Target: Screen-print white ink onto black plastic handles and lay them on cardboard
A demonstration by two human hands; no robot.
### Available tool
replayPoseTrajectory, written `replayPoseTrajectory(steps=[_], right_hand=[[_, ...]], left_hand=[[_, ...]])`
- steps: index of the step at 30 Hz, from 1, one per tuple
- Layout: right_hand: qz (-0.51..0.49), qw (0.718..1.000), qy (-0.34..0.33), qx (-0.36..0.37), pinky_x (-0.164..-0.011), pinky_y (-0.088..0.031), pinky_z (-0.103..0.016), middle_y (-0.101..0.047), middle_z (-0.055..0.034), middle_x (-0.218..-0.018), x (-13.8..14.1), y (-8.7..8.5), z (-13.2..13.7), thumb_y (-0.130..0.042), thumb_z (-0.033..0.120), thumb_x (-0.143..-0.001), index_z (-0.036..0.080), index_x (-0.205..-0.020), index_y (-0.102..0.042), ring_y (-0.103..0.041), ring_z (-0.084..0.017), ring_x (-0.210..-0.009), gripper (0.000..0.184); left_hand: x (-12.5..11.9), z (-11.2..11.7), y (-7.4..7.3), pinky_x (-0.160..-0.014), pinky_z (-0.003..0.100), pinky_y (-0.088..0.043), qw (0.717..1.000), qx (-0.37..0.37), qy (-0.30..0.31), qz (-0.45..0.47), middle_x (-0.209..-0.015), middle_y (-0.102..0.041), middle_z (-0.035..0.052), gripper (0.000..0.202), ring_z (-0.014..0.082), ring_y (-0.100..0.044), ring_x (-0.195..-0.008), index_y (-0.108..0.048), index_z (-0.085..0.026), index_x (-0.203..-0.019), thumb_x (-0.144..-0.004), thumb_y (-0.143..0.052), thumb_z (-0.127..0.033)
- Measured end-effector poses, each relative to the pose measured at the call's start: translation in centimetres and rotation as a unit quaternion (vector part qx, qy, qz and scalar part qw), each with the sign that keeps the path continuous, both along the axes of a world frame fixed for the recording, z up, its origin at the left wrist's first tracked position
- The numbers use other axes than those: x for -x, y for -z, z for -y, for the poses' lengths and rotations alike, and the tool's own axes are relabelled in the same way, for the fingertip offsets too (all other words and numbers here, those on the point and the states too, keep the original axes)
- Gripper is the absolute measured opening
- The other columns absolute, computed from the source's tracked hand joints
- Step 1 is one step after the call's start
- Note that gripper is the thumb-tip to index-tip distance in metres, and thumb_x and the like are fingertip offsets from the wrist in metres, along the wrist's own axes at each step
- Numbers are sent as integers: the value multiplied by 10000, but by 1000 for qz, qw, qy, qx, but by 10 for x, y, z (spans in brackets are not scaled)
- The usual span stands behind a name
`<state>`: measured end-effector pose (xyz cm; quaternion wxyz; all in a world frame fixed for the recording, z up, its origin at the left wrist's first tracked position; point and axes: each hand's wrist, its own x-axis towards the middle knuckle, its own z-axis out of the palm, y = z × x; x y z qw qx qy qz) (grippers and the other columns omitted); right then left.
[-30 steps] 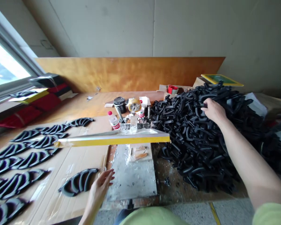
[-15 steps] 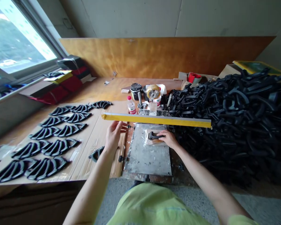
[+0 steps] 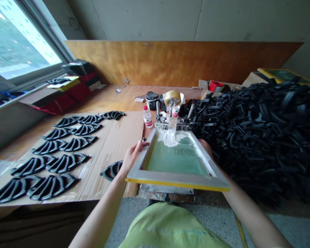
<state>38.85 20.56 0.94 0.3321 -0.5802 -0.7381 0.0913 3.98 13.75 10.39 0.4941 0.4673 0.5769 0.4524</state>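
A screen printing frame with a grey top, yellow front edge and green mesh slopes toward me over the metal base plate. White ink and a clear squeegee blade are at the mesh's far end. My left hand grips the frame's left side, thumb at its edge. At the opposite side, my right hand closes on the frame, its fingers mostly hidden. The black curved handle seen earlier on the plate is hidden under the frame. A black ribbed part lies on cardboard beside my left forearm.
Rows of black ribbed parts lie on the cardboard at left. A large heap of black handles fills the right. Behind the frame stand a red-capped bottle, a dark tub and a tape roll.
The frame has swung down from nearly edge-on to a shallow slope above the plate. My right hand has let go of the black handle, and both hands are now at the frame's sides.
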Motion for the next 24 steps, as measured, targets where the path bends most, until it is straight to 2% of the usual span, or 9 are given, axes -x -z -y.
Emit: replayPoseTrajectory(steps=[3,6,8,10,13,16,19,21,24], right_hand=[[-16,999,29,-30,-816,-525,-325,-616,-105,-1120,3,-28,-26,-445,194,-863,137,-1182,-617,-607,-201,-947,367],[41,996,-52,-62,-958,-461,-388,-502,-105,-1310,49,-49,-48,-599,182,-803,209,-1317,-498,-497,-242,-1175,525],[111,987,-98,-54,-972,-437,-394,-520,-115,-1270,83,-55,-56,-649,160,-771,198,-1286,-513,-470,-262,-1187,534],[170,978,-121,-12,-885,-463,-360,-596,-113,-1110,104,-53,-59,-656,156,-771,180,-1140,-588,-528,-255,-1075,375],[221,965,-134,54,-758,-458,-307,-647,-87,-924,108,-44,-59,-623,229,-821,183,-915,-621,-582,-225,-896,105],[240,964,-97,57,-739,-435,-299,-659,-97,-900,99,-36,-57,-575,257,-852,176,-880,-612,-590,-220,-848,93],[247,965,-63,54,-760,-420,-310,-654,-116,-896,99,-30,-52,-551,187,-838,159,-886,-605,-575,-234,-880,77],[243,965,-88,49,-756,-416,-310,-647,-113,-886,104,-26,-44,-519,140,-832,159,-867,-604,-562,-233,-886,94],[233,952,-198,24,-731,-409,-300,-632,-95,-849,105,-23,-21,-476,87,-815,165,-834,-606,-546,-223,-880,152]], left_hand=[[3,21,42,-538,221,-414,997,64,31,6,-759,-666,27,640,143,-573,-617,-637,-133,-1158,-734,-598,-610],[-1,30,83,-509,220,-412,997,80,12,-12,-708,-650,4,724,139,-567,-577,-533,-172,-1307,-711,-628,-573],[-3,30,103,-508,221,-412,996,81,-5,-33,-689,-639,-8,724,134,-561,-564,-502,-193,-1338,-723,-618,-557],[-4,29,116,-527,227,-421,996,77,-15,-48,-694,-635,-8,688,134,-562,-576,-510,-194,-1327,-743,-600,-546],[-2,29,128,-581,245,-443,997,62,-6,-53,-754,-653,16,645,150,-584,-646,-523,-175,-1305,-777,-569,-543],[0,30,134,-624,255,-453,997,56,10,-55,-828,-670,39,624,169,-604,-719,-506,-173,-1312,-810,-532,-543],[0,31,137,-644,256,-456,997,59,13,-54,-865,-673,49,615,179,-607,-760,-496,-178,-1319,-823,-520,-539],[0,31,137,-648,260,-458,997,63,10,-52,-866,-673,51,618,182,-606,-757,-492,-178,-1324,-823,-519,-539],[0,31,138,-648,266,-461,996,65,9,-54,-854,-669,51,624,182,-605,-745,-494,-173,-1323,-819,-524,-539]])
